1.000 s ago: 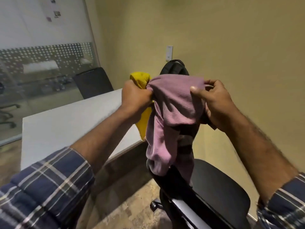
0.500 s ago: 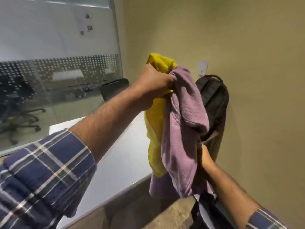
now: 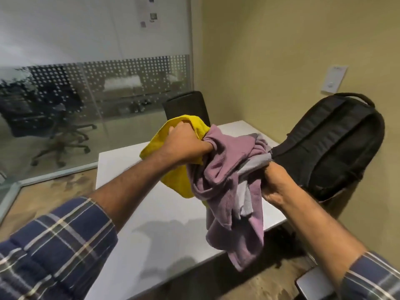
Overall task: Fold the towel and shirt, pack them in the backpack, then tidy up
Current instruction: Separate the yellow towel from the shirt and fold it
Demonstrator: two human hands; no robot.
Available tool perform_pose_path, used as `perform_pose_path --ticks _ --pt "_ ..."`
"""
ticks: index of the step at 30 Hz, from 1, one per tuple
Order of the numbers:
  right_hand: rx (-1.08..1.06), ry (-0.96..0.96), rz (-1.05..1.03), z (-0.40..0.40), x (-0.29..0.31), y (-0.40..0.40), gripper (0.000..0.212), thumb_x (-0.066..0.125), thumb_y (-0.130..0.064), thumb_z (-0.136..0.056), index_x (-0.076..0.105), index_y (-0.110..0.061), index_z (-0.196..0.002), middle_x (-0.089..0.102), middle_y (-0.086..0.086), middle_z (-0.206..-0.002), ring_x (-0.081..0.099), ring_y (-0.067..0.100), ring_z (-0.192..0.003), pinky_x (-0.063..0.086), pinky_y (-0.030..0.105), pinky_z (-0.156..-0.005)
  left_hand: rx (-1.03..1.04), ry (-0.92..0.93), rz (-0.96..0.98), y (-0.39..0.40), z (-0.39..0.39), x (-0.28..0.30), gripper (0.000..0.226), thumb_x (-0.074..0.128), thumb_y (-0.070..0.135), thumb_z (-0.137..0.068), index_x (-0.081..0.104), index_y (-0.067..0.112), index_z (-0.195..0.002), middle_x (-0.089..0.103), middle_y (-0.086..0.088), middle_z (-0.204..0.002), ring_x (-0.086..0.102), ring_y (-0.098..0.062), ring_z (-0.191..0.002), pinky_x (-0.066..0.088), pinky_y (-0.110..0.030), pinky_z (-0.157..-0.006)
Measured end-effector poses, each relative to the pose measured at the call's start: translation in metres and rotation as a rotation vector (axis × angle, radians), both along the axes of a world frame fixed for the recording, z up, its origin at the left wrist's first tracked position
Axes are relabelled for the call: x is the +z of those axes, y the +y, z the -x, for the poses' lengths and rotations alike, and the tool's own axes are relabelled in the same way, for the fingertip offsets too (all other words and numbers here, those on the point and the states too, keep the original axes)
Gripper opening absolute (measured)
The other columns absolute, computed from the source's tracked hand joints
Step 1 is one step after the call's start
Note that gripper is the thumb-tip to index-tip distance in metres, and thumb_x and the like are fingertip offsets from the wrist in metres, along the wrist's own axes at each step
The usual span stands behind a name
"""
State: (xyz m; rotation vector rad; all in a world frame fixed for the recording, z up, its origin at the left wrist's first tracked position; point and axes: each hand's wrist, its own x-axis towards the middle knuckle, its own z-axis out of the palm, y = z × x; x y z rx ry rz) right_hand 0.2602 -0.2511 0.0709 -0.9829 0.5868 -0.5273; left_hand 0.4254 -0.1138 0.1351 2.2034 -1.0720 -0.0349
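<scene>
Yellow towel (image 3: 173, 180) and mauve shirt (image 3: 229, 182) bunched in left hand (image 3: 186, 146), lifted over white table (image 3: 151, 224) for spreading; right hand (image 3: 275, 182) gripping shirt's lower folds; black backpack (image 3: 337, 144) just beside, awaiting packing.

Table (image 3: 151, 213) across the middle and lower centre of the frame. Above it, held in the air at centre: towel (image 3: 173, 180) to the left, shirt (image 3: 227, 180) just right of it, touching. Left hand (image 3: 186, 146) at the top of both cloths, gripping them together; right hand (image 3: 275, 182) lower and to the right, gripping the shirt's right edge. Backpack (image 3: 331, 148) at right of the frame, tilted, behind the right hand. Chair (image 3: 186, 109) beyond the table's far edge, upper centre. Glass partition (image 3: 86, 94) in the upper left.
</scene>
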Motion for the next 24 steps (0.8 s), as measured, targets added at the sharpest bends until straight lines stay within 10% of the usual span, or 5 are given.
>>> perform_pose_path --ticks 6,9,12,18,24 --pt "0.174 0.014 -0.003 -0.085 -0.026 -0.048 0.023 0.047 -0.002 -0.096 0.069 -0.006 -0.103 0.074 0.018 -0.095 0.071 0.026 -0.085 0.061 0.037 -0.077 -0.108 0.513 0.109 -0.006 -0.056 -0.051 0.020 0.066 0.025 -0.080 0.064 0.025 -0.100 0.069 0.005 -0.093 0.063 -0.014 -0.080 0.056 -0.033 -0.070" --pt "0.297 0.128 0.230 -0.127 -0.036 -0.075 0.031 0.044 0.007 -0.090 0.070 -0.007 -0.100 0.075 0.013 -0.089 0.069 0.027 -0.088 0.058 0.035 -0.076 0.199 0.053 -0.198 -0.012 -0.093 -0.082 0.048 0.063 0.046 -0.081 0.056 0.025 -0.123 0.055 -0.004 -0.133 0.045 -0.030 -0.129 0.034 -0.059 -0.110" --pt "0.376 0.255 0.496 -0.168 -0.051 -0.097 0.034 0.044 0.011 -0.083 0.070 -0.004 -0.100 0.072 0.020 -0.097 0.068 0.033 -0.092 0.059 0.042 -0.084 0.365 -0.355 -0.603 -0.018 -0.118 -0.105 0.060 0.056 0.054 -0.084 0.048 0.027 -0.137 0.041 -0.003 -0.147 0.017 -0.029 -0.146 -0.001 -0.069 -0.112" --pt "0.535 0.322 0.808 -0.239 -0.084 -0.127 0.028 0.050 0.006 -0.084 0.073 -0.009 -0.090 0.073 0.009 -0.085 0.066 0.019 -0.073 0.057 0.027 -0.066 0.395 -0.171 -0.883 -0.032 -0.149 -0.131 0.008 0.056 0.028 -0.083 0.053 0.023 -0.078 0.054 0.006 -0.078 0.057 -0.024 -0.094 0.020 -0.064 -0.107" --pt "0.657 0.298 0.987 -0.289 -0.120 -0.131 0.023 0.060 -0.005 -0.086 0.076 -0.022 -0.084 0.074 -0.007 -0.078 0.067 0.010 -0.072 0.057 0.027 -0.067 0.445 -0.160 -0.892 -0.038 -0.185 -0.156 0.015 0.055 0.023 -0.086 0.045 0.021 -0.075 0.046 0.005 -0.073 0.049 -0.023 -0.074 0.040 -0.036 -0.077"
